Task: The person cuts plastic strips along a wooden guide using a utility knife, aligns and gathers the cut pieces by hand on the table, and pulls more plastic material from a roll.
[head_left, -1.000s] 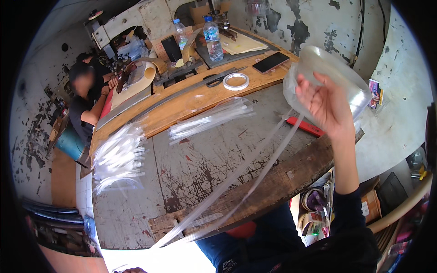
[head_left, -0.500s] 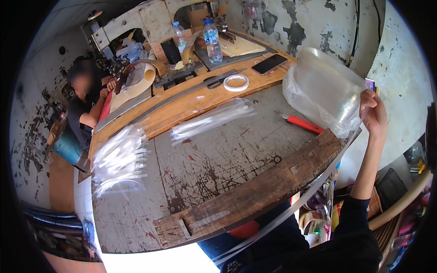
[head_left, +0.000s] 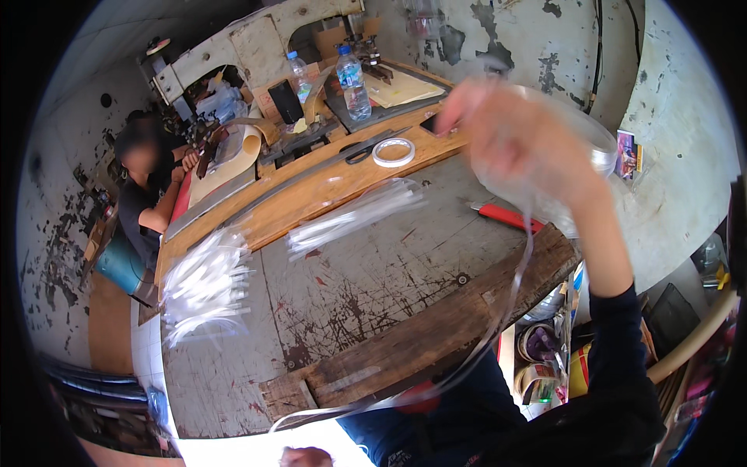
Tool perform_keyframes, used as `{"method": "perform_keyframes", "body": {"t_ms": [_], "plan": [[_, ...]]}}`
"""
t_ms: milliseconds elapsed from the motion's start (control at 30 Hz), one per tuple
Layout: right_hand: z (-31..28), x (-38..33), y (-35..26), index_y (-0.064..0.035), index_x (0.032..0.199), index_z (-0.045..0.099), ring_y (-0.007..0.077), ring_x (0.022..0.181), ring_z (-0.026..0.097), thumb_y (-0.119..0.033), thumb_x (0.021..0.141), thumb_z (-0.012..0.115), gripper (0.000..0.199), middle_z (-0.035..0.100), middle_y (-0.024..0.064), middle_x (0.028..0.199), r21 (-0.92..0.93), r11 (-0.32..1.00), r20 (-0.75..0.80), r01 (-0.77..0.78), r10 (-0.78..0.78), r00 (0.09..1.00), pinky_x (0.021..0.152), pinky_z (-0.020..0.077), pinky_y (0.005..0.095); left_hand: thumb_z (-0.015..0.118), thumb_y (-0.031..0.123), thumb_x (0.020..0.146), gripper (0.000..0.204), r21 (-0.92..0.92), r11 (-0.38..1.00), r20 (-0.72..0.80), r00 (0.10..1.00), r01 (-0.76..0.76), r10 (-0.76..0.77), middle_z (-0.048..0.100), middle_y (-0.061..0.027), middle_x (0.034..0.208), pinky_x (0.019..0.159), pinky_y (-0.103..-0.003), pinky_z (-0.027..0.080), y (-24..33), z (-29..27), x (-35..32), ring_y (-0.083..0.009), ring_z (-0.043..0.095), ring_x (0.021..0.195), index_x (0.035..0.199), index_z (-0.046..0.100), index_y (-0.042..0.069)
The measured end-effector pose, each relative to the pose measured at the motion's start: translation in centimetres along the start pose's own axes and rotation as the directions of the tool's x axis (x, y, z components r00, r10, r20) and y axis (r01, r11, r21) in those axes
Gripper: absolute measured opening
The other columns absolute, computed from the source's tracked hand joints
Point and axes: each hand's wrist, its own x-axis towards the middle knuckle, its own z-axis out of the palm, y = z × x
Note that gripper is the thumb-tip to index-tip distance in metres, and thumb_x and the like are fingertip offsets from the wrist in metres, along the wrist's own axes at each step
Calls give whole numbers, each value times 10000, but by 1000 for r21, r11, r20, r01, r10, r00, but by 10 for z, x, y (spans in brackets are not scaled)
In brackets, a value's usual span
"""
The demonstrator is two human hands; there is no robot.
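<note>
My right hand (head_left: 521,144), smeared by motion, is raised over the right side of the worktable, in front of a clear plastic roll (head_left: 603,152) in a bag. From its fingers a narrow clear plastic strip (head_left: 510,300) hangs down, crosses the worn wooden plank (head_left: 436,327) and curves along the table's near edge. Only a small part of my left hand (head_left: 306,457) shows at the bottom edge, below the strip's loop; its fingers cannot be made out. A red utility knife (head_left: 510,216) lies beyond the plank. Cut clear strips lie in a loose pile (head_left: 206,284) and a flatter bundle (head_left: 354,216).
On the wooden ledge stand or lie a tape roll (head_left: 394,152), scissors (head_left: 359,152), a water bottle (head_left: 354,86) and a partly hidden phone (head_left: 429,124). A co-worker (head_left: 148,183) is at the far left. Jars and tubs (head_left: 538,342) sit below the table's right end.
My right hand has swung left and inward from the table's right end, carrying the strip's end. The strip has gone slack and bends over the plank. My left hand has appeared at the bottom edge.
</note>
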Motion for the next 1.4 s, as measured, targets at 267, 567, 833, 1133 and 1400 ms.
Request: {"method": "perform_keyframes", "body": {"t_ms": [267,567,833,1133,1400], "plan": [[142,-112,81,-6,1114,396,356,657,577,-214,847,464,346,613,157,719,27,928,979,372,-99,176,570,412,466,474,336,886,277,118,982,-5,989,149,-149,500,17,578,477,-241,289,-44,17,16,-115,373,503,790,539,85],[90,-119,100,-19,1371,138,275,1209,385,-392,852,524,746,251,193,1377,273,862,714,-426,115,690,939,385,380,486,326,880,275,175,973,-24,988,151,-150,509,1,591,474,-256,309,-50,15,30,-133,400,513,783,541,75],[2,-145,76,4,1070,487,92,667,572,-228,890,500,294,580,76,863,891,267,-434,367,262,862,660,494,235,497,317,874,272,197,965,-16,985,173,-173,516,-13,602,471,-269,326,-55,15,33,-148,424,521,777,542,66],[-179,-168,20,98,1107,399,75,556,463,-71,874,470,296,509,59,756,776,423,-586,468,207,784,481,439,170,509,306,867,270,231,957,-18,985,174,-174,524,-29,614,467,-283,345,-54,14,32,-166,451,531,770,543,56],[-251,-29,-25,137,1160,332,127,664,524,-69,859,510,406,541,108,865,662,709,-492,243,166,855,601,502,179,520,297,861,269,260,954,-26,989,147,-145,531,-43,625,464,-296,362,-48,13,32,-181,475,539,763,545,47]]}}
